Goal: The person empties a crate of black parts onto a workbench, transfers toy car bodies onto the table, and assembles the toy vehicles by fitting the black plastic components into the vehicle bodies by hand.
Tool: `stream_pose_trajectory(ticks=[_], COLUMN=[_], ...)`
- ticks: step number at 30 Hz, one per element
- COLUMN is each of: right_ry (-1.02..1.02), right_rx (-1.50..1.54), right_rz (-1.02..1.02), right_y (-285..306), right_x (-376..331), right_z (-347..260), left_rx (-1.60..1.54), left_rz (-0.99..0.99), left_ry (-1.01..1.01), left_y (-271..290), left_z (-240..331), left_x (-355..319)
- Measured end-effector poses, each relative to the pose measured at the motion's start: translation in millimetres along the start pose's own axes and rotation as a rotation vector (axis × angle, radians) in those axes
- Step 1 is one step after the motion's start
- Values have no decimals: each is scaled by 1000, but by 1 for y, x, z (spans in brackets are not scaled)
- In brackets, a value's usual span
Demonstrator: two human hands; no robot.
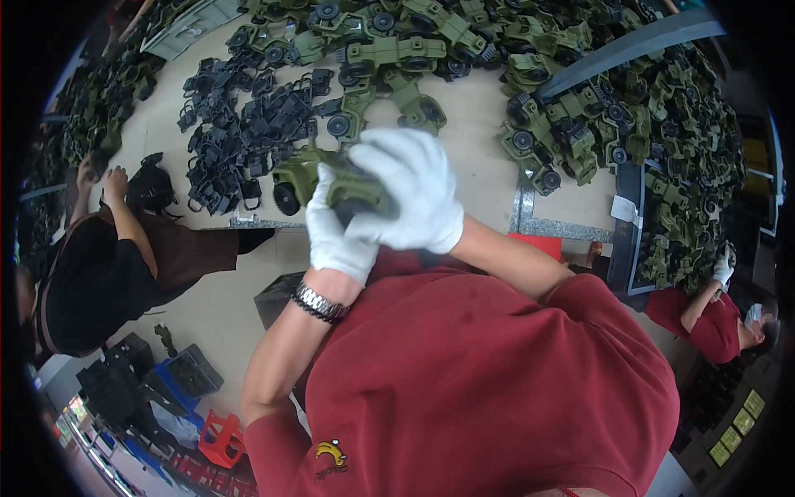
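An olive-green plastic toy vehicle (327, 184), with a boxy body and a black wheel showing at its left end, is held above the edge of a pale worktable (480, 108). The white-gloved left hand (335, 232) cups it from below while the white-gloved right hand (414, 190) wraps over its right half, hiding much of the body. The toy sits roughly level, its exposed end pointing left.

Two gloved hands (377, 207), one green toy vehicle (327, 184) held, two co-workers (99, 265).
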State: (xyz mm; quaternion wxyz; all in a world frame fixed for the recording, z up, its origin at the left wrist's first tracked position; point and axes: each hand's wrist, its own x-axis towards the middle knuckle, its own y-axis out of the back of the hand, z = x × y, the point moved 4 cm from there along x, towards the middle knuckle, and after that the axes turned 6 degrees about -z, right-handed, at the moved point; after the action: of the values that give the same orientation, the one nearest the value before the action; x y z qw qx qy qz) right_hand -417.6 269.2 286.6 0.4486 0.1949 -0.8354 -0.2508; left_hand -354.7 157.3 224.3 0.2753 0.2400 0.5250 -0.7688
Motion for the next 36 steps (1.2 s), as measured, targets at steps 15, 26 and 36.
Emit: stream_pose_trajectory(ticks=[15, 26, 36], right_ry=[-594, -654, -474], right_rx=[69, -185, -459], right_rz=[-136, -545, -346], right_y=[95, 66, 18], right_x=[-79, -177, -120], right_z=[67, 116, 148], left_rx=[301, 2051, 1788], left_rz=[-295, -527, -22], left_ry=[388, 93, 14], left_y=[-34, 10, 124], left_z=[-109, -43, 33], left_x=[44, 64, 72])
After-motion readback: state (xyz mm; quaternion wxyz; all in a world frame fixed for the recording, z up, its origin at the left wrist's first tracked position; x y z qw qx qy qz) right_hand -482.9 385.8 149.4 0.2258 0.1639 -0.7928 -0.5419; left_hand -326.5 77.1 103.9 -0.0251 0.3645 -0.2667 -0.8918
